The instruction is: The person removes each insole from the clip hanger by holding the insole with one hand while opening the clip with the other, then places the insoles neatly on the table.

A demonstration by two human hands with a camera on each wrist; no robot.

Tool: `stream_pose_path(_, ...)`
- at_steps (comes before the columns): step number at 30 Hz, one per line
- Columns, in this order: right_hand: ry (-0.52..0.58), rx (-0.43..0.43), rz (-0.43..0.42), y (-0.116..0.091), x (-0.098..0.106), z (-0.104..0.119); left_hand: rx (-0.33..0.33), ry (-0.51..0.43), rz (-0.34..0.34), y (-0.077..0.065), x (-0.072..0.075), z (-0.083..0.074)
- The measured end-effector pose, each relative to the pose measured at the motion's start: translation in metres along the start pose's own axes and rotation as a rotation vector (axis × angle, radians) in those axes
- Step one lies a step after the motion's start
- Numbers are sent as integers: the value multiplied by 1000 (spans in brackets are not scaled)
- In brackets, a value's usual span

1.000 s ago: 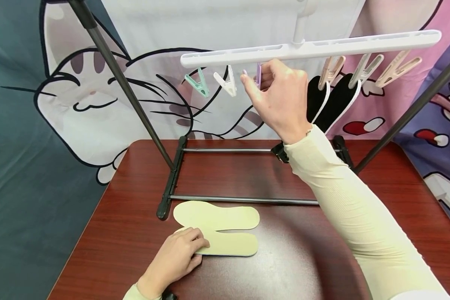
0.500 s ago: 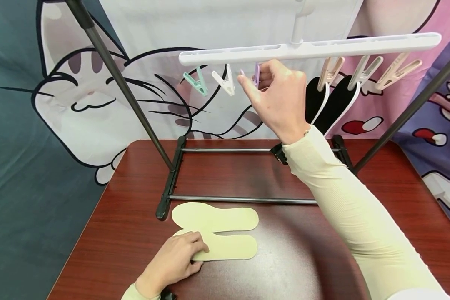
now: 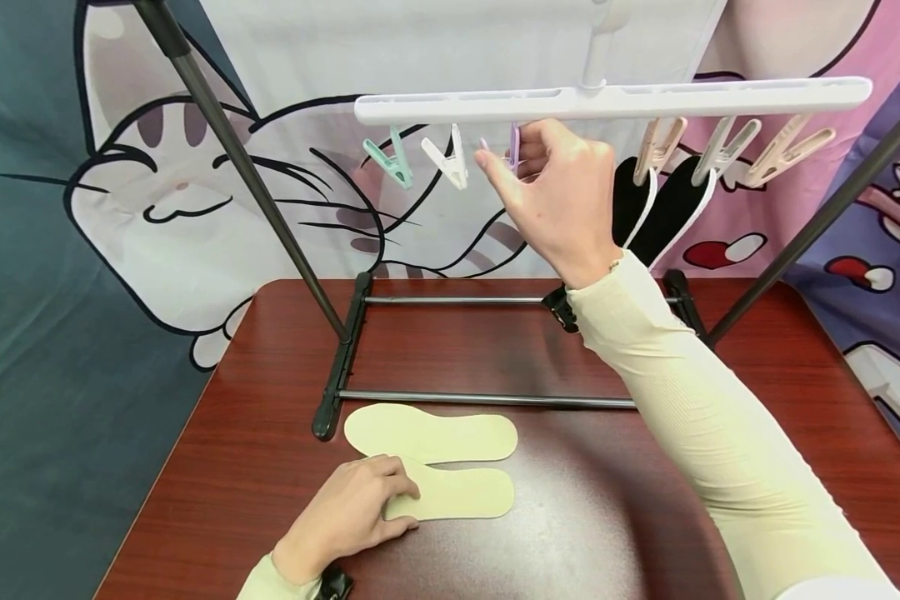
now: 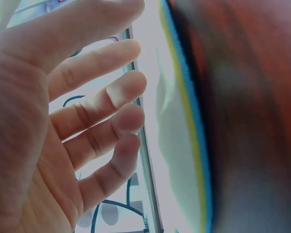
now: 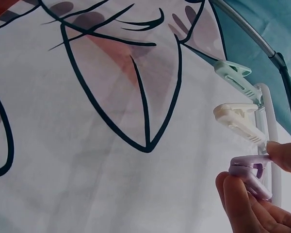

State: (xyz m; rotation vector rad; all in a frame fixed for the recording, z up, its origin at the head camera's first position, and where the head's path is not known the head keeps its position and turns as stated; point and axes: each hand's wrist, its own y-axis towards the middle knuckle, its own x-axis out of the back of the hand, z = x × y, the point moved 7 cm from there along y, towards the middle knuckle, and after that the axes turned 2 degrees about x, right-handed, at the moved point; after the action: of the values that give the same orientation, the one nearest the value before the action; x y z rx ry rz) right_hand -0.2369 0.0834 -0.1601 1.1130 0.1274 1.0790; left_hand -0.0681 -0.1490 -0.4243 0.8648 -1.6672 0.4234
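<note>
Reddish-brown table [image 3: 210, 467]: left hand [image 3: 352, 510], fingers loosely parted, over nearer yellow insole [image 3: 465, 494]; right hand [image 3: 562, 196] pinches purple clip [image 5: 242, 171]

No text, label, brand, number or sign readable in any view.

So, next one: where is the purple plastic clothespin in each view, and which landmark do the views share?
Head: the purple plastic clothespin is in the upper middle, below the white plastic bar, pinched by the right hand.
Left wrist: not in it.
Right wrist: lower right, in that hand.
Shared landmark: the white cloth backdrop with dark-outlined drawings.
</note>
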Motion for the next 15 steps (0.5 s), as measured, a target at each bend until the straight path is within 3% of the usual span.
stream_pose_path(15, 58, -28, -2, -3, 11, 1, -9, 29, -13, 30, 17, 5)
